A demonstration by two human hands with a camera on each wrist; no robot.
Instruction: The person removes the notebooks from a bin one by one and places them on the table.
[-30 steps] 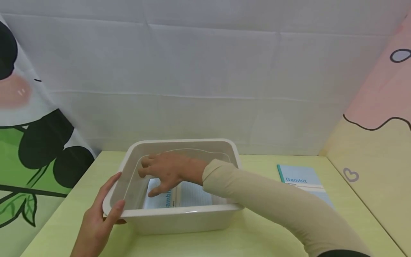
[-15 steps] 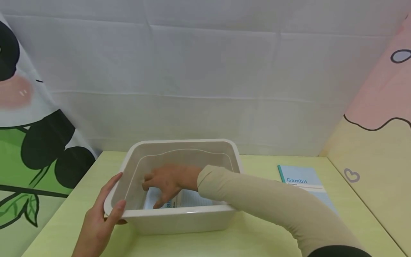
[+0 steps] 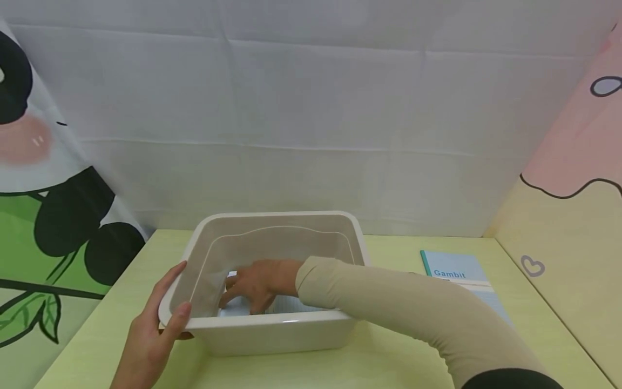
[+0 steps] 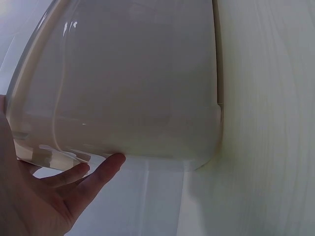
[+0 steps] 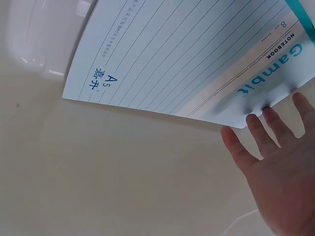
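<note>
A light-coloured plastic bin [image 3: 272, 332] stands on the table. My left hand [image 3: 153, 324] holds its left rim, thumb on the near corner; in the left wrist view the fingers [image 4: 101, 177] lie along the bin's outer wall. Inside the bin lies a light blue notebook [image 3: 293, 305], partly covered by my right hand [image 3: 259, 281]. The right wrist view gives its cover: the notebook [image 5: 172, 64] reads "Gambit". There my right hand [image 5: 285, 167] has its fingers spread and extended, fingertips right at the notebook's edge; its thumb is out of that view.
A second Gambit notebook [image 3: 454, 267] lies flat on the table at the right, partly behind my right sleeve [image 3: 403, 297]. A white cloth [image 3: 311, 119] hangs behind the pale table [image 3: 389, 351]. Printed panels flank both sides.
My right hand has moved down into the bin, from above the notebook to close upon it. The left hand still holds the rim, and the bin has stayed in place.
</note>
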